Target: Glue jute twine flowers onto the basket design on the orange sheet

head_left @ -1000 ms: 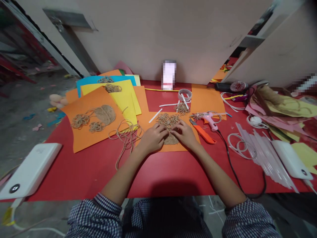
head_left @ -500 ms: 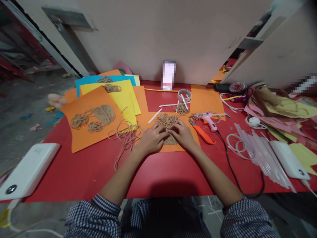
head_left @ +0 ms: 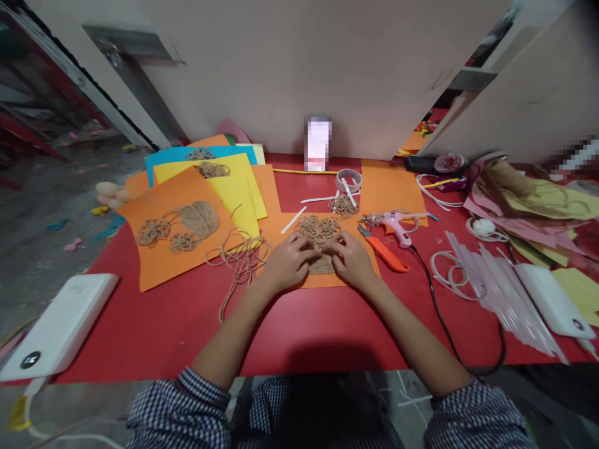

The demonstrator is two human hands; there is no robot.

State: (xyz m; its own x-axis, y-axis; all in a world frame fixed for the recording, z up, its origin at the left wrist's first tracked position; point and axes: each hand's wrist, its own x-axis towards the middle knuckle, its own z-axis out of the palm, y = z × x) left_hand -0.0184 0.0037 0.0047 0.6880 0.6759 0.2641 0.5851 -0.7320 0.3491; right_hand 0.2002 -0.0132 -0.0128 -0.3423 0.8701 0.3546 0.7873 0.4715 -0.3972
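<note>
In the head view, an orange sheet [head_left: 292, 219] lies in front of me, bearing looped jute twine flowers [head_left: 319, 228] above a flat patch of coiled jute twine [head_left: 321, 267]. My left hand [head_left: 289, 262] comes in from the left, its fingers curled and thumb and forefinger pinched at the patch's upper edge. From the right, my right hand [head_left: 350, 255] meets it there, fingertips pressed together on the twine. What exactly lies between the fingertips is partly hidden. Loose jute twine [head_left: 238, 257] is tangled left of my left hand. Another twine flower [head_left: 344, 206] sits just behind.
A pink glue gun [head_left: 397, 229] and an orange cutter [head_left: 384, 252] lie right of my hands, with a tape roll [head_left: 349, 180] behind. Clear sticks [head_left: 510, 299] and a white power bank [head_left: 555, 299] are farther right. An orange sheet with twine shapes [head_left: 199, 218] lies left.
My right hand has shifted slightly, its fingers bending closer to the left fingertips over the twine. My left hand stays almost in place. The whole view has moved a little.
</note>
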